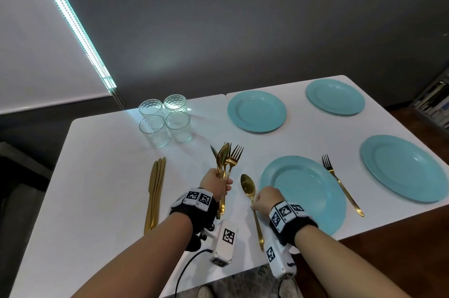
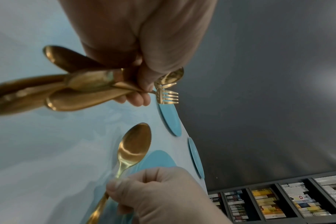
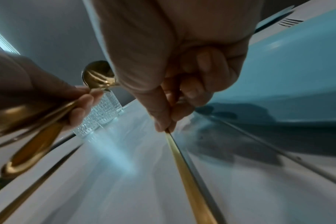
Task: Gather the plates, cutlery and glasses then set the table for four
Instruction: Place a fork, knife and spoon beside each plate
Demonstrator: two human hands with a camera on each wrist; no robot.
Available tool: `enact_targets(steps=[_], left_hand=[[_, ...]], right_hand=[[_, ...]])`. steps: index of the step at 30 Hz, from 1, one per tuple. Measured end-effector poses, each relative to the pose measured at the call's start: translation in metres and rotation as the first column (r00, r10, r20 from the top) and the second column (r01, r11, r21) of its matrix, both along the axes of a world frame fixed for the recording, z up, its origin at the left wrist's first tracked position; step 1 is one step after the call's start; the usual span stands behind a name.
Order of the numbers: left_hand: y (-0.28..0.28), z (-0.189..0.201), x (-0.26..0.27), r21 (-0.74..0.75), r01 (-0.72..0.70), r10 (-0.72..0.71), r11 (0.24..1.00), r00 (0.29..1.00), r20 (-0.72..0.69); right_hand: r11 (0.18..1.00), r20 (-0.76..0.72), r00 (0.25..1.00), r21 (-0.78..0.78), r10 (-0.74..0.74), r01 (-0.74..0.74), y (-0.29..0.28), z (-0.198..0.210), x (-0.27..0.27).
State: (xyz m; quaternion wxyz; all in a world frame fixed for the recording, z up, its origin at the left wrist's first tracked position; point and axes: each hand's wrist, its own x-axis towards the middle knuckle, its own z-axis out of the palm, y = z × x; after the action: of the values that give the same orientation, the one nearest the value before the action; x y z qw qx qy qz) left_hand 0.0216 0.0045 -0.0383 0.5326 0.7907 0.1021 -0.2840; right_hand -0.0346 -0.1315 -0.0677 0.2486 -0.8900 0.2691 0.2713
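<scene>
My left hand (image 1: 217, 183) grips a bundle of gold spoons and forks (image 1: 227, 159) upright above the white table (image 1: 102, 176); the same bundle (image 2: 71, 89) fills the left wrist view. My right hand (image 1: 263, 200) pinches the handle of a single gold spoon (image 1: 249, 188) lying just left of the nearest teal plate (image 1: 303, 190). The spoon's handle (image 3: 184, 166) runs along the table beside that plate (image 3: 301, 72). A gold fork (image 1: 340, 182) lies right of this plate. Three more teal plates (image 1: 256, 111) (image 1: 335, 97) (image 1: 404, 167) are set out.
Several clear textured glasses (image 1: 164, 120) stand grouped at the table's far left-middle. A stack of gold knives (image 1: 155, 190) lies at the left. A dark wall is behind the table, and shelves of books (image 1: 435, 103) stand at the far right.
</scene>
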Motion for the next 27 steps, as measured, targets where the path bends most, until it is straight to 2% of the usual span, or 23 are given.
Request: enact_targets(steps=[11, 27], left_hand=[[0.019, -0.005, -0.002, -0.024, 0.018, -0.019, 1.000, 1.000, -0.013], [0.024, -0.005, -0.004, -0.033, 0.039, -0.039, 0.999, 0.999, 0.004]], right_hand=[[0.974, 0.063, 0.997, -0.220, -0.036, 0.049, 0.011, -0.003, -0.011], [0.971, 0.118, 0.988, -0.204, -0.100, 0.123, 0.006, 0.009, -0.016]])
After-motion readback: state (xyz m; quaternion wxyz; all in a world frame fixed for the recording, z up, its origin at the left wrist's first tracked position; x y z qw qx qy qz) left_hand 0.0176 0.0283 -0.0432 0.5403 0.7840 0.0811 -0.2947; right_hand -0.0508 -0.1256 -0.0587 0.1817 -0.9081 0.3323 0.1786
